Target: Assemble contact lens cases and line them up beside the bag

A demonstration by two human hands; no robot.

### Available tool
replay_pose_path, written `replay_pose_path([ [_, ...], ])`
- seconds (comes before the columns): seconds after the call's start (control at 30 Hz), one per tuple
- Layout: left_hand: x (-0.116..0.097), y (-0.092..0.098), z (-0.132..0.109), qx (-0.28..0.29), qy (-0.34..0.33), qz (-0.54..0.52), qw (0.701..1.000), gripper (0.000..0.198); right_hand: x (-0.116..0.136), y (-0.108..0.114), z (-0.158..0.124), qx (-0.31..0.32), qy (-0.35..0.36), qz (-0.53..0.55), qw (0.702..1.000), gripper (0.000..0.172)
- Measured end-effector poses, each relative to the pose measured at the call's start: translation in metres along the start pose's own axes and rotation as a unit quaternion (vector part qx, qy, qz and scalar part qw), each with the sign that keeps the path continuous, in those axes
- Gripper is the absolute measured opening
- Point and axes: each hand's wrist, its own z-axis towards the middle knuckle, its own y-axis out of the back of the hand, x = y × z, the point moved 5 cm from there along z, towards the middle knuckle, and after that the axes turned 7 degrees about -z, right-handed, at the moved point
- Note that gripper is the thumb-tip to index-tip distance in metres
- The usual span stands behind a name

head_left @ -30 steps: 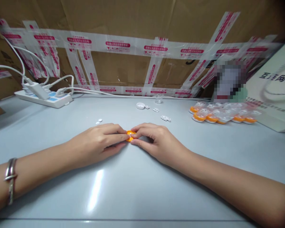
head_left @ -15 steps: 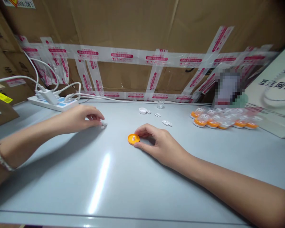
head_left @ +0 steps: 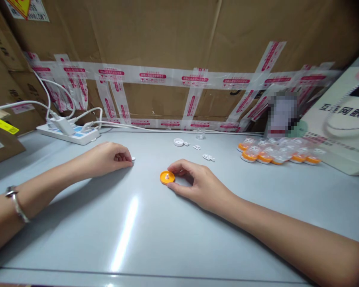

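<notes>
My right hand (head_left: 194, 179) grips a round orange plastic base (head_left: 164, 178) by its right rim, thumb in front and fingers behind. The base is shallow like a lid, and a small white peg stands up in its middle. Over to the left, my left hand (head_left: 115, 157) has its thumb and fingertips pinched together low at the tabletop. A small white disc (head_left: 133, 159) shows just beyond those fingertips. What the pinch holds, if anything, is hidden by the fingers.
Behind my hands lie a white round cup-like part (head_left: 178, 142), small white cut-out pieces (head_left: 208, 157) and a clear round part (head_left: 200, 134). Several orange-and-white units with clear covers (head_left: 265, 155) are grouped at right, near a paper bag (head_left: 332, 147). A power strip (head_left: 86, 137) sits at left.
My left hand has lowered slightly and its fingertips have closed. Two white pieces showed by them before; now one shows. My right hand keeps hold of the orange base. The view has shifted slightly.
</notes>
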Motion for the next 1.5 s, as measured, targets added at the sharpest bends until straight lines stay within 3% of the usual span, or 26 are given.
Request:
replay_pose_path([
  [0.13,-0.034,0.000,-0.008,-0.036,-0.071,0.038,0.996,0.018,-0.001,-0.001,0.001,0.005,-0.002,0.017,1.000,0.013],
  [0.3,-0.090,-0.012,-0.018,-0.087,-0.277,0.025,0.957,0.021,-0.001,-0.001,0.000,0.007,0.003,0.031,1.000,0.017],
  [0.4,-0.101,-0.023,-0.018,-0.073,-0.349,0.072,0.932,0.026,-0.001,-0.001,0.000,0.007,0.007,0.040,0.999,0.018],
  [0.47,-0.098,-0.028,-0.016,-0.069,-0.357,0.089,0.927,0.027,-0.001,-0.002,0.000,0.007,0.009,0.044,0.999,0.018],
  [0.7,-0.085,-0.035,-0.017,-0.060,-0.278,0.007,0.959,0.026,-0.001,-0.001,0.000,0.008,0.013,0.034,0.999,0.017],
  [0.83,-0.077,-0.022,-0.015,-0.034,-0.231,-0.080,0.969,0.025,-0.002,-0.001,0.000,0.008,0.011,0.045,0.999,0.017],
  [0.9,-0.064,-0.008,-0.010,-0.056,-0.182,-0.108,0.976,0.025,-0.002,-0.001,0.000,0.008,0.005,0.041,0.999,0.016],
  [1.0,-0.035,0.007,-0.002,-0.068,-0.077,-0.066,0.993,0.029,-0.002,-0.001,0.000,0.009,-0.005,0.035,0.999,0.015],
  [1.1,-0.009,0.007,0.003,-0.037,0.001,-0.042,0.998,0.037,-0.001,-0.001,0.000,0.013,-0.007,0.039,0.999,0.014],
  [1.2,0.004,0.001,0.007,-0.020,0.026,-0.049,0.998,0.034,0.000,-0.001,0.000,0.013,0.001,0.037,0.999,0.014],
  [1.37,0.005,-0.002,0.011,-0.028,0.018,-0.044,0.998,0.027,0.000,0.000,0.000,0.000,0.005,0.025,1.000,0.016],
  [1.5,-0.018,0.002,0.005,-0.047,0.026,-0.061,0.997,0.029,-0.004,0.010,0.000,-0.050,-0.017,0.053,0.997,0.022],
])
